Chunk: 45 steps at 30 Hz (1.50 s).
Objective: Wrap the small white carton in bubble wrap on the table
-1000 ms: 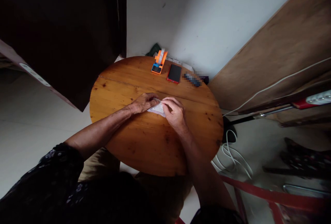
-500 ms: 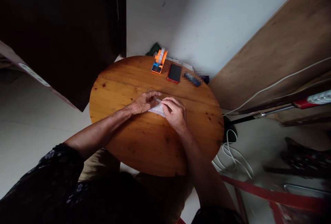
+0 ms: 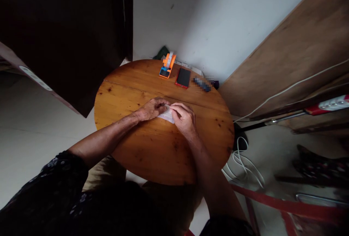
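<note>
Two bare hands, your left hand [image 3: 153, 109] and your right hand [image 3: 185, 118], meet at one white packet [image 3: 167, 116] near the centre of the round wooden desk [image 3: 128, 98]. Directions below are read from the desk centre, 12 o'clock being the edge farthest from you.

Left grip: closed on the packet from its 10 o'clock side, thumb and fingers covering that end. Right grip: closed on the packet at its 2 o'clock corner, thumb and fingertips drawn together. The fingertips of both hands lie close to each other; whether they touch cannot be told. Your fingers hide the packet's far edge.

At 12 o'clock, near the far edge, an orange tape dispenser [image 3: 172, 61] stands on the desk. At 1 o'clock, a red-edged phone [image 3: 183, 77] lies flat, dark face up. Just beyond it, toward 2 o'clock, you have a dark object [image 3: 202, 84], blurred by pixelation. Off the desk, at 4 o'clock, a white cable [image 3: 239, 154] hangs in loops.
</note>
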Tool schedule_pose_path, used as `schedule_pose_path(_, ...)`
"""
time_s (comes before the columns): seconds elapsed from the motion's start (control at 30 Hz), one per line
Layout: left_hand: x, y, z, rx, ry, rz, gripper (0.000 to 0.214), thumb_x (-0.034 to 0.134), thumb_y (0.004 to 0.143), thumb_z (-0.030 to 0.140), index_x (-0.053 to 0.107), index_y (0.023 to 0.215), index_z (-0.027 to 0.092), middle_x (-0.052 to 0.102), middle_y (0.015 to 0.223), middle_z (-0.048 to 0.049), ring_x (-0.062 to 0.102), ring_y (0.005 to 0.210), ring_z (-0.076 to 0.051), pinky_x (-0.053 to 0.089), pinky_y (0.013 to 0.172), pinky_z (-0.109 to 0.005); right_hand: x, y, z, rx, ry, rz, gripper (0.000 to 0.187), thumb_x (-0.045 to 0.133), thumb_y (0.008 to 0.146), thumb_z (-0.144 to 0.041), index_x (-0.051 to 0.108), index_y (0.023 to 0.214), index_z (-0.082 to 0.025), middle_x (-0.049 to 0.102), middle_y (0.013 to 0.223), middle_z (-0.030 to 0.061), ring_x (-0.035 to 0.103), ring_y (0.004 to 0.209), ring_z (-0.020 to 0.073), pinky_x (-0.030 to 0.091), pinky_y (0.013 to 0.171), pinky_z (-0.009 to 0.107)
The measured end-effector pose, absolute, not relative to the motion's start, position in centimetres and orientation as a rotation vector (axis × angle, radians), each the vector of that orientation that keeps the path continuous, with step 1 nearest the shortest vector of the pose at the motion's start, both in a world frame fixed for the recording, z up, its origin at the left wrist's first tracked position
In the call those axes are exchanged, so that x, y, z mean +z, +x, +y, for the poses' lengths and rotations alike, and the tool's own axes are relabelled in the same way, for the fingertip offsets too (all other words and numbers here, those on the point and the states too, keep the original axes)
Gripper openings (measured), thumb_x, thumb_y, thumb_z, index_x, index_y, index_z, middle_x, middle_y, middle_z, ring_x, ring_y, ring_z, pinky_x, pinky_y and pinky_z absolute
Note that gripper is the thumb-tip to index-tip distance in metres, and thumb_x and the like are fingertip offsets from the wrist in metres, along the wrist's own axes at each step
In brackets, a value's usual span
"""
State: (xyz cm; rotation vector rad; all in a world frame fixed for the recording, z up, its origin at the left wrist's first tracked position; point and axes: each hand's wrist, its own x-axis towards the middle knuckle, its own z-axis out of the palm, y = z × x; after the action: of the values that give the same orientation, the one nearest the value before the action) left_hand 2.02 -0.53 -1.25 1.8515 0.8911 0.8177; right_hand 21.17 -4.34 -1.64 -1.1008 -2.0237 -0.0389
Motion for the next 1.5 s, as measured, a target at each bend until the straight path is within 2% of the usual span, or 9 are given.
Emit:
schedule_pose_path(0.27, -1.2, 1.9, -0.5, 0.827, 1.886, 0.888, 0.026, 0.055, 0.09, 0.02, 0.073, 0.108, 0.015, 0.069, 0.11, -0.0095, 0.062, 0.101, -0.02, 0.049, 0.094, -0.034, -1.6, 21.2, -4.5, -0.064, -1.112, -2.033, 0.022, 0.055, 0.096, -0.022, 0.077, 0.094, -0.024, 0.078, 0.103, 0.0071, 0.072, 0.095, 0.0229, 0.056, 0.088, 0.04)
schedule_pose_path(0.83, -1.1, 1.9, -0.7, 0.811, 1.852, 0.889, 0.026, 0.054, 0.09, 0.024, 0.072, 0.106, 0.014, 0.07, 0.105, -0.008, 0.062, 0.092, -0.017, 0.05, 0.085, -0.029, -1.5, 21.2, -4.5, -0.044, -1.128, -2.036, 0.023, 0.055, 0.095, -0.023, 0.077, 0.094, -0.024, 0.077, 0.103, 0.0067, 0.071, 0.095, 0.0224, 0.055, 0.089, 0.04)
schedule_pose_path(1.03, -1.0, 1.8, -0.7, 0.809, 1.831, 0.87, 0.024, 0.055, 0.09, 0.024, 0.072, 0.105, 0.015, 0.069, 0.103, -0.007, 0.061, 0.09, -0.016, 0.048, 0.084, -0.028, -1.2, 21.0, -4.8, -0.017, -1.128, -2.022, 0.017, 0.058, 0.091, -0.025, 0.075, 0.093, -0.024, 0.076, 0.105, 0.0066, 0.072, 0.096, 0.0233, 0.054, 0.09, 0.042)
schedule_pose_path(1.3, -0.6, 1.8, -0.9, 0.777, 1.87, 0.937, 0.026, 0.054, 0.09, 0.02, 0.072, 0.107, 0.014, 0.066, 0.104, -0.0079, 0.06, 0.088, -0.017, 0.048, 0.081, -0.03, -0.5, 21.6, -5.0, -0.037, -1.14, -1.995, 0.023, 0.061, 0.088, -0.025, 0.071, 0.108, -0.024, 0.075, 0.113, 0.0081, 0.07, 0.106, 0.0269, 0.053, 0.094, 0.044)
schedule_pose_path(1.5, -0.6, 1.8, -0.9, 0.776, 1.86, 0.937, 0.024, 0.054, 0.09, 0.02, 0.072, 0.105, 0.014, 0.067, 0.105, -0.0077, 0.06, 0.088, -0.016, 0.048, 0.082, -0.029, -0.6, 21.8, -4.8, 0.018, -1.183, -2.022, 0.017, 0.06, 0.088, -0.027, 0.071, 0.1, -0.023, 0.076, 0.107, 0.008, 0.071, 0.102, 0.0273, 0.053, 0.09, 0.044)
